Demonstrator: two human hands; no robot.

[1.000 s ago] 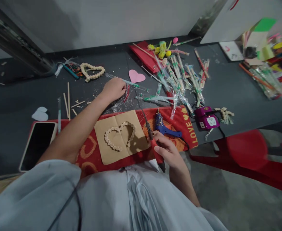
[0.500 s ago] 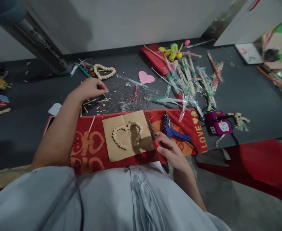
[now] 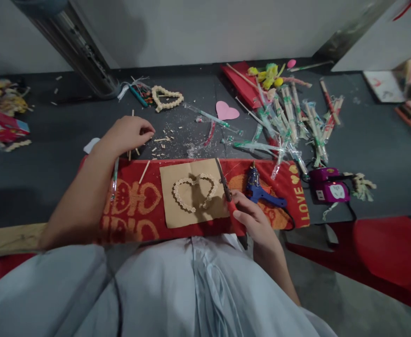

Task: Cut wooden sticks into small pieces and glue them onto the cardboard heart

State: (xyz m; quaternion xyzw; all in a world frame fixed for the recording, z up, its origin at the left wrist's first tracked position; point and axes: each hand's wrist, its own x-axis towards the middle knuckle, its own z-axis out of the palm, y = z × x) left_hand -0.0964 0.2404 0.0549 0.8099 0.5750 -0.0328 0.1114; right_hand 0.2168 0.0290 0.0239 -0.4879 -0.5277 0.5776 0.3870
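My left hand [image 3: 128, 133] rests on the dark table, fingers curled over small cut wooden stick pieces [image 3: 160, 140]; whether it holds one is hidden. My right hand [image 3: 253, 220] is closed round the red handles of a pair of pliers [image 3: 226, 189], whose tip points up along the edge of a brown card [image 3: 191, 220]. On that card lies a heart outline made of stick pieces [image 3: 194, 192]. The card lies on a red cloth [image 3: 131, 206] with gold patterns.
A blue glue gun [image 3: 260, 189] lies on the cloth right of the pliers. Behind are a second stick heart [image 3: 166, 97], a pink paper heart [image 3: 226, 111], wrapped chopsticks [image 3: 293, 121], a purple device [image 3: 328, 187]. A red chair [image 3: 381, 248] stands at right.
My left hand drew back leftward from the wrapped sticks near the pink heart to the loose stick pieces. The view swung left. My right hand kept hold of the pliers.
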